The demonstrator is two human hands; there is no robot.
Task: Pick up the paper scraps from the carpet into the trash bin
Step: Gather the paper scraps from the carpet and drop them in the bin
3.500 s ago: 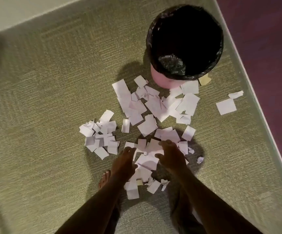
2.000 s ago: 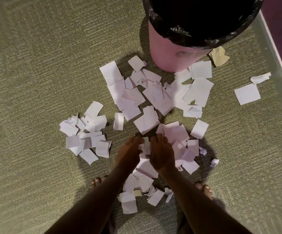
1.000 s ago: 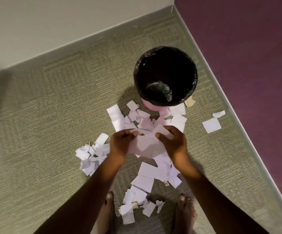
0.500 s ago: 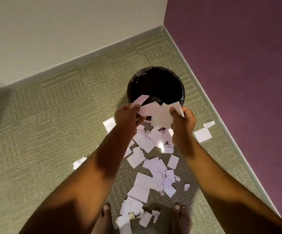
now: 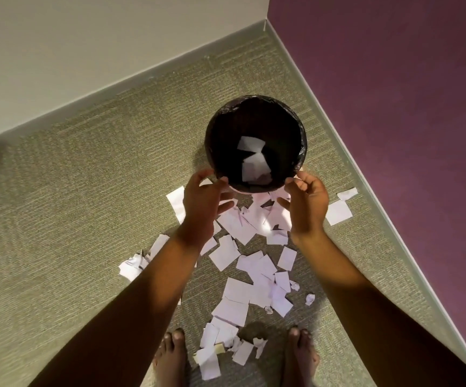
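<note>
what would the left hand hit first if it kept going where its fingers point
Likely the trash bin, at its near rim, right by the left hand. Height is unclear, so it might pass over.

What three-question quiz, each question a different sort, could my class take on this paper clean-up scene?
1. True or false: the left hand and right hand each grip paper.
2. The liner of the trash bin is: A black, B white, C blue.
3. Where do most paper scraps lie?
Key: 1 false, both hands are empty; 2 A; 3 on the carpet, between the trash bin and the feet.
</note>
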